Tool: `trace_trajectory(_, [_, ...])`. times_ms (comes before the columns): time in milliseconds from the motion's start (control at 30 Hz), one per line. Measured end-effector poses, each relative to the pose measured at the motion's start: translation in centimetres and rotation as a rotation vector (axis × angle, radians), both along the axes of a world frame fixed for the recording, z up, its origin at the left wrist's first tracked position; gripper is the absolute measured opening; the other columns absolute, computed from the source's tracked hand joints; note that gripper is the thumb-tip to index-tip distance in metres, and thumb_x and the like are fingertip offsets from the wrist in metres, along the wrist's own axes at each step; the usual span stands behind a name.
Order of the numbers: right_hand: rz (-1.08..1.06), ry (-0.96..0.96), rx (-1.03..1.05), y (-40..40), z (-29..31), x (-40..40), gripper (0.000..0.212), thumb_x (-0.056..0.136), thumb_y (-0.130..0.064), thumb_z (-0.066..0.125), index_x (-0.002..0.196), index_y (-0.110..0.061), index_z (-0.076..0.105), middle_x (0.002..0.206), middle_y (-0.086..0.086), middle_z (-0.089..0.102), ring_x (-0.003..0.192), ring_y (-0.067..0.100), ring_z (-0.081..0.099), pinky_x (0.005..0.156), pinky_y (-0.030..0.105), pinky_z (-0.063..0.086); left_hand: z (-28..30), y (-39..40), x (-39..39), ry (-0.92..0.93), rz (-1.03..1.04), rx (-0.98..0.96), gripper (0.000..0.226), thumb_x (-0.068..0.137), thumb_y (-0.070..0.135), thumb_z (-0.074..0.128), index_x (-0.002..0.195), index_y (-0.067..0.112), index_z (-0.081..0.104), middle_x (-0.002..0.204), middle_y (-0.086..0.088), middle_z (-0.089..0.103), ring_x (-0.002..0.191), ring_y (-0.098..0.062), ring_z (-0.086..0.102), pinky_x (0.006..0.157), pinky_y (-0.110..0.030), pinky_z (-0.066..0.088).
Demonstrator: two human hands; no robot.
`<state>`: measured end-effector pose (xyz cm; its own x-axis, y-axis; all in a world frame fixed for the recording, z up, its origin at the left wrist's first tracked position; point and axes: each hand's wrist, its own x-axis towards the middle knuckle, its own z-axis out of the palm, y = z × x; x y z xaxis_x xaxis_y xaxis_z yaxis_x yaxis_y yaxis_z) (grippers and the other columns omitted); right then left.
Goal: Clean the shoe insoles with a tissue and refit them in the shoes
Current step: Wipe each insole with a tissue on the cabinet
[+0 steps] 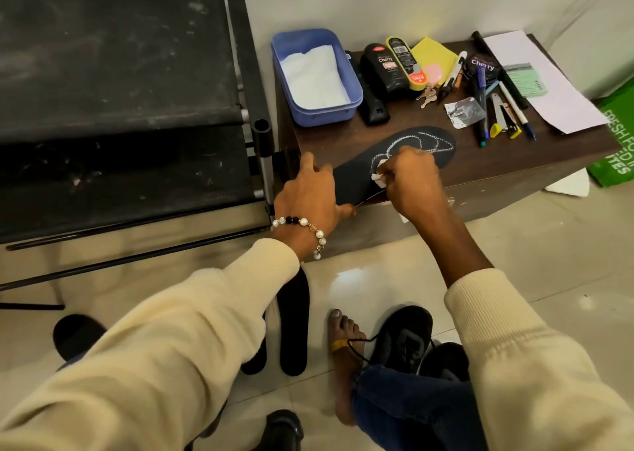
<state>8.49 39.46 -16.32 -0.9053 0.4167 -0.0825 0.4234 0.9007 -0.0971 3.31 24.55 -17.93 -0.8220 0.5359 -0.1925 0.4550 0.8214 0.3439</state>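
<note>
Black flat insole (360, 172) | right hand (410, 179) pinches crumpled white tissue (380, 176) | left hand (308, 196) fingers straight, pressing insole

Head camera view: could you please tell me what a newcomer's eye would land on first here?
First, the two hands at the front edge of the dark wooden table: the left hand steadies a black insole while the right hand rubs it with a small white tissue. Behind them, a blue tub holding white tissue sits at the table's back left. On the floor below lie another insole and black shoes.
</note>
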Motion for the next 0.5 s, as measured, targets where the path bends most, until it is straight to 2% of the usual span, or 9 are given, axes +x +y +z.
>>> trace_trajectory(100, [0.184,-0.029,0.004,-1.4,0.3,-0.8,0.030,0.093,-0.016,0.052,0.118,-0.009,0.066,0.118,0.018,0.057,0.109,0.033,0.051,0.089,0.035,0.037,0.1,0.0,0.0,0.008,0.005,0.006,0.068,0.073,0.053,0.075,0.125,0.016,0.052,0.140,-0.007,0.033,0.094,-0.034,0.062,0.070,-0.039,0.053])
trace_trajectory(167, [0.255,-0.036,-0.025,-1.5,0.4,-1.0,0.029,0.092,-0.014,0.053,0.117,-0.010,0.067,0.116,0.017,0.059,0.109,0.033,0.052,0.091,0.037,0.038,0.1,0.0,0.0,0.007,0.001,-0.002,0.069,0.073,0.053,0.075,0.126,0.015,0.051,0.140,-0.007,0.033,0.094,-0.034,0.062,0.070,-0.039,0.052])
trace_trajectory(233, [0.193,-0.022,0.001,-0.7,0.3,-0.8,0.027,0.091,-0.011,0.054,0.114,-0.010,0.068,0.114,0.017,0.060,0.107,0.033,0.054,0.089,0.035,0.040,0.2,0.0,-0.1,0.006,-0.004,-0.016,0.071,0.072,0.053,0.075,0.127,0.015,0.049,0.140,-0.008,0.032,0.095,-0.034,0.062,0.069,-0.038,0.052])
trace_trajectory(367, [-0.059,-0.014,0.058,-0.4,-0.1,-0.6,0.027,0.088,-0.003,0.056,0.112,-0.008,0.067,0.114,0.018,0.055,0.105,0.034,0.053,0.084,0.036,0.045,0.3,0.1,-0.3,-0.005,-0.005,-0.041,0.075,0.072,0.055,0.075,0.128,0.014,0.046,0.141,-0.010,0.030,0.096,-0.034,0.061,0.066,-0.037,0.049])
trace_trajectory(500, [0.133,-0.010,0.003,-1.4,-0.4,-1.5,0.026,0.090,-0.012,0.054,0.112,-0.004,0.067,0.113,0.019,0.057,0.103,0.034,0.053,0.084,0.036,0.042,0.4,0.3,-0.5,-0.011,-0.008,-0.043,0.074,0.071,0.056,0.076,0.124,0.013,0.047,0.140,-0.011,0.031,0.093,-0.037,0.062,0.066,-0.037,0.050])
